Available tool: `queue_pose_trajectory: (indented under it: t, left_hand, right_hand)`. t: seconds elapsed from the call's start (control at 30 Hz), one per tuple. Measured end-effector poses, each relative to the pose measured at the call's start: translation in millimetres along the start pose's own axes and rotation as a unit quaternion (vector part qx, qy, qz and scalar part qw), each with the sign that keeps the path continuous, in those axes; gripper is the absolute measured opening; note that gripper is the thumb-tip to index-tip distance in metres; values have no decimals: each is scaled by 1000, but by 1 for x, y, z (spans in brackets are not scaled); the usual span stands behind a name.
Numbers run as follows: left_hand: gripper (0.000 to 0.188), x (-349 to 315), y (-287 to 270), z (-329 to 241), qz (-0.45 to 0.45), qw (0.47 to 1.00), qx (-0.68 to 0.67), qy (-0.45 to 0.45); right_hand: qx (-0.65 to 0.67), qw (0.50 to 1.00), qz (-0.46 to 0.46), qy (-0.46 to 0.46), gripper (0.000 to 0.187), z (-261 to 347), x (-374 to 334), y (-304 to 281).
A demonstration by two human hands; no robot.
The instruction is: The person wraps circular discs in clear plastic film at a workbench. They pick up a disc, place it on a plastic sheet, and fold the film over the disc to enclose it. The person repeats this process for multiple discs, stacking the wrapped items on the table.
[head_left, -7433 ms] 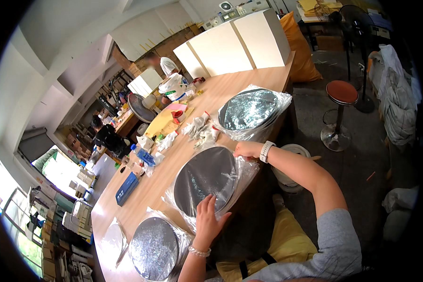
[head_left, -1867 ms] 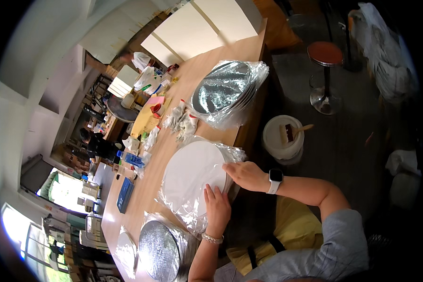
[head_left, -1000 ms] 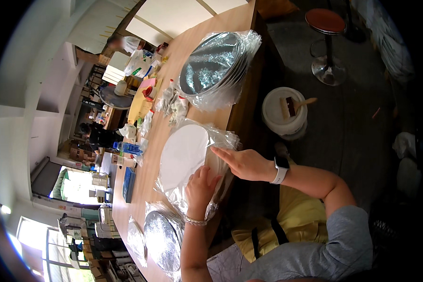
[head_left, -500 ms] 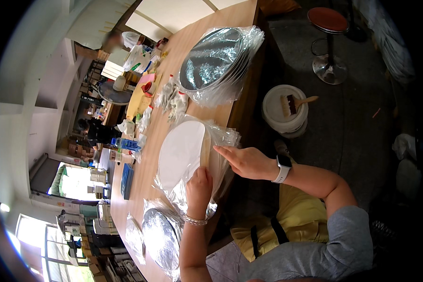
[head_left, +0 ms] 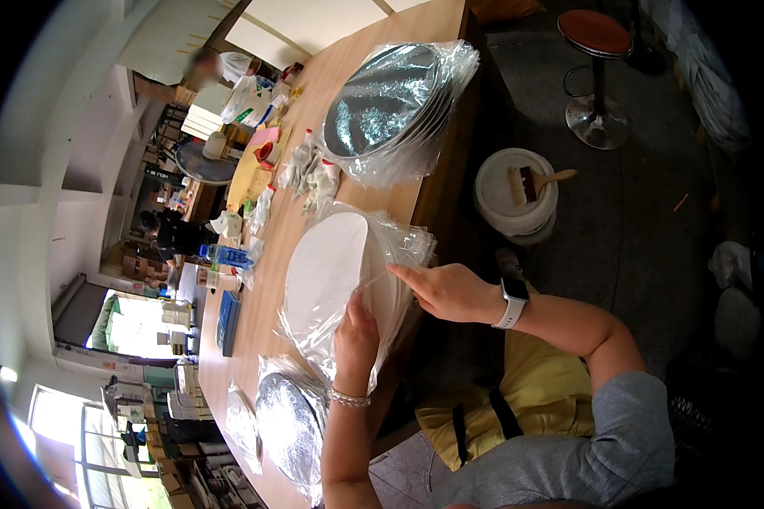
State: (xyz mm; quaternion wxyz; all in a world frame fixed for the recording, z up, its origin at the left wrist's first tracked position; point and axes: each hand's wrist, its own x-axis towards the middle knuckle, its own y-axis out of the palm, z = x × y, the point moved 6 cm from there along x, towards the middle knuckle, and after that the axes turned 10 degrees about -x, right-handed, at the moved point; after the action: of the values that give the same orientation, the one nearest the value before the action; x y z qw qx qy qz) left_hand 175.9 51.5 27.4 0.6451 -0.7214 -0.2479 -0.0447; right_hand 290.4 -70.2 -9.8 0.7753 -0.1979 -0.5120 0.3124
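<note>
A white oval disc lies in a clear plastic bag at the table's near edge, on what look like more bagged discs. My left hand is closed on the bag's film at the disc's lower right edge, fingers curled and thumb side up. My right hand reaches over the bag's right side, its index finger stretched along the film and the other fingers curled at the bag's edge. The undersides of both hands are hidden.
Farther along the wooden table sits a stack of dark shiny bagged discs. Silver bagged discs lie nearer. Gloves, a water bottle and a blue case are beyond. A white bucket with a brush stands right.
My left hand has moved slightly up along the disc's edge. The tan strip seen beside the disc earlier no longer shows, and the film there lies differently. My right hand stays nearly still.
</note>
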Motion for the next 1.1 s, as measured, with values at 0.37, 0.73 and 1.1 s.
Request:
queue_pose_trajectory:
  t: [0.37, 0.73, 1.1]
  left_hand:
    - [31, 8, -4, -11, 66, 997, -40, 29]
    - [28, 8, -2, -5, 75, 997, -23, 6]
    - [34, 13, -6, -11, 114, 993, -30, 9]
  right_hand:
    - [-11, 1000, 28, 3, 63, 0, -2, -5]
    - [-8, 1000, 17, -1, 63, -2, -2, 0]
    - [-6, 1000, 20, 8, 62, -4, -2, -1]
